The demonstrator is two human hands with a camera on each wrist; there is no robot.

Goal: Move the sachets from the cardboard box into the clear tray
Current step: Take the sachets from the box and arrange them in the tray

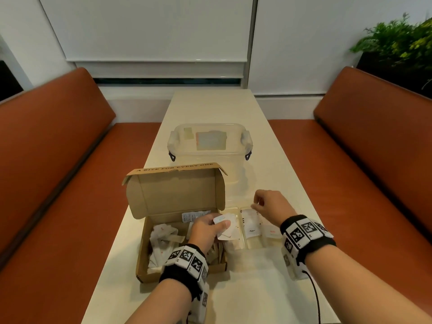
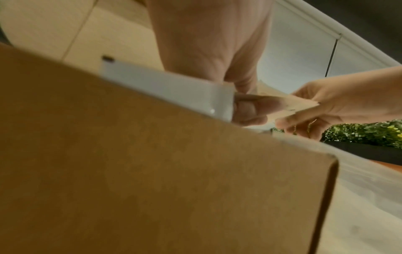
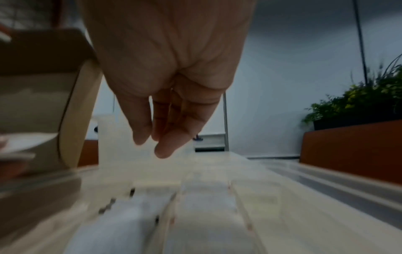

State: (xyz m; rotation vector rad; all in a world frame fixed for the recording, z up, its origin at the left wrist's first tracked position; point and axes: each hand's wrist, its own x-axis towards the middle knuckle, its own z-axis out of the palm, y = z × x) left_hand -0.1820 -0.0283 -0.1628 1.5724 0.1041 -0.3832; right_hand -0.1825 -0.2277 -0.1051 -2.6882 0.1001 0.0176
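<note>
An open cardboard box (image 1: 149, 267) stands at the table's near left with its lid up, and several white sachets (image 1: 163, 237) lie loose inside. Over the box's right side my left hand (image 1: 222, 224) pinches a small bundle of sachets (image 1: 225, 230); the left wrist view shows the bundle (image 2: 165, 86) between thumb and fingers, above the box wall (image 2: 152, 171). Right of the box sits the divided clear tray (image 1: 256, 244) with sachets (image 1: 251, 224) lying in its compartments. My right hand (image 1: 257, 203) hovers above the tray's far end. Its fingers (image 3: 167, 146) hang loosely and hold nothing.
A large clear lidded container (image 1: 210, 146) stands behind the box and tray. The table (image 1: 257, 288) is narrow, with orange bench seats (image 1: 70, 206) on both sides. A black cable (image 1: 315, 298) trails from my right wristband. A planter (image 1: 397, 47) stands at the far right.
</note>
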